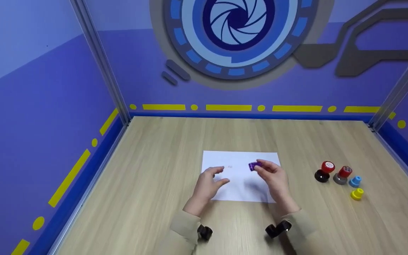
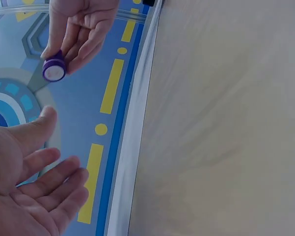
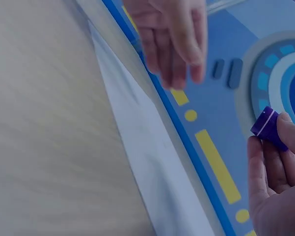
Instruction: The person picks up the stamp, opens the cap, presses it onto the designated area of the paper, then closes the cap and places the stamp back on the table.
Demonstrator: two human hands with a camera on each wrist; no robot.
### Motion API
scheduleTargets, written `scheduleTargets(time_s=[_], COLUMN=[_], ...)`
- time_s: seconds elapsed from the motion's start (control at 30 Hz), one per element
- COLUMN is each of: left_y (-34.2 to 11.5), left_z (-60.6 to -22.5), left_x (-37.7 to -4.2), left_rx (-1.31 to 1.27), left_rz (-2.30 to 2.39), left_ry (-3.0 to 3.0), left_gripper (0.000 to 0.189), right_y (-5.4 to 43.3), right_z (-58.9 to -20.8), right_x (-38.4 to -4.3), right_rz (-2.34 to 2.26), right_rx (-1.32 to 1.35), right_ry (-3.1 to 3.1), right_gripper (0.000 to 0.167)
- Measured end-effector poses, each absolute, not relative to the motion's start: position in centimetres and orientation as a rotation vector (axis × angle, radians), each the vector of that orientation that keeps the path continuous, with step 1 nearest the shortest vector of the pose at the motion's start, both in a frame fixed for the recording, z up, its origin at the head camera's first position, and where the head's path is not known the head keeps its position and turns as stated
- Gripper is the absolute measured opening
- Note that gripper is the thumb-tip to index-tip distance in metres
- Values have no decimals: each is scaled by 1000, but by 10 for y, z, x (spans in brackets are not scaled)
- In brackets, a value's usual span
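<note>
Beige sleeves (image 1: 184,226) with black wrist-mounted devices (image 1: 204,232) are seen closest in the head view, short of the grip. By the right hand (image 1: 276,179), a small purple stamp (image 1: 253,166) is pinched between thumb and fingertips, and its wide end is pointed across toward the left hand (image 1: 205,186), which is empty, its fingers loosely extended. Under the grip, a white sheet of paper (image 1: 239,193) is spread on the wooden table (image 1: 147,184); a faint reddish mark (image 1: 229,166) is seen left of the grip. Well to its right, a red-and-black stamp (image 1: 324,172), a red-and-grey stamp (image 1: 343,175), a light-blue stamp (image 1: 355,181) and a yellow stamp (image 1: 357,194) are grouped.

From the left wrist, the round pale face of the purple stamp is shown, turned sideways; its print is too faint to read. For a clean impression, that face is best left untouched and brought square to the paper.

From the right wrist, a pale stripe is seen round the wide end, just beyond the fingertips; whether a cap seam is marked cannot be told. The pinch is best placed on the narrow end, while the sheet could be steadied by the free left hand.
</note>
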State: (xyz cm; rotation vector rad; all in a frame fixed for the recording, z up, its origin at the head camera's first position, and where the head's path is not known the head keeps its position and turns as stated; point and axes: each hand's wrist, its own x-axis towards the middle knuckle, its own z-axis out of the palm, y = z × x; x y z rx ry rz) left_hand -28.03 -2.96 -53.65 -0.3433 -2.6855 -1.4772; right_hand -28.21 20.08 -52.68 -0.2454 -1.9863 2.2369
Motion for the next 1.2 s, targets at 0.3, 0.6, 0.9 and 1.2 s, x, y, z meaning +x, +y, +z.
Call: scheduleTargets(time_s=[0.3,0.6,0.9,1.2], left_y=[-35,-36,-36,-39], left_z=[-536,-539,-543,-543], left_x=[-284,-289,-296,-296], left_rx=[-210,-257,-346,-440], left_rz=[-1344,-1242,-1005,-839], left_ry=[-2853,-2946,-3094,-3189], left_gripper=[56,65,74,77], right_y=[245,289,313,321], right_z=[-521,-517,-517,-523], right_x=[-294,-310,-330,-339], right_rz=[1979,1634,1329,1237], right_rx=[-421,-540,-404,-362], right_ry=[-2090,-2317,-2522,-2664], right_gripper=[45,42,35,36])
